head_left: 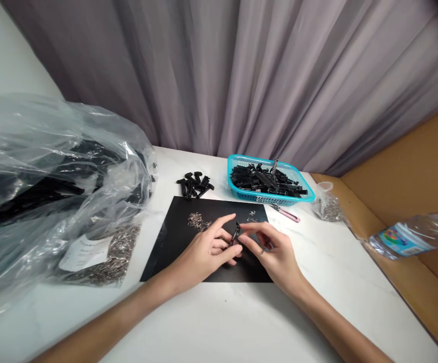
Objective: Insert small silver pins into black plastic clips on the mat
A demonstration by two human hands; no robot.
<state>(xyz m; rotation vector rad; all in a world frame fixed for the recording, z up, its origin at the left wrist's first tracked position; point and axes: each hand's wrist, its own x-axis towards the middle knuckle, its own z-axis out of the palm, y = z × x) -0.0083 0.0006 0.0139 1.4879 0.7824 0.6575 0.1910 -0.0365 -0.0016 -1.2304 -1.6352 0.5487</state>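
Observation:
Above a black mat (166,257), my left hand (207,249) grips a small, narrow black plastic part (235,233) between thumb and fingers, its index finger stretched out. My right hand (274,247) is pinched at the upper end of that part; whether a tiny piece sits between its fingertips is too small to tell. On the mat, a pile of small metal pieces (197,222) lies beyond my left hand. A smaller scatter of metal pieces (252,214) lies near the mat's far right corner.
Several black plastic parts (194,184) lie behind the mat. A blue basket (310,196) holds many more, with a pink-handled cutter (289,214) before it. Large plastic bags (101,121) and a labelled bag of metal pieces (122,252) stand left; a small bag (328,204) and bottle (412,237) lie right.

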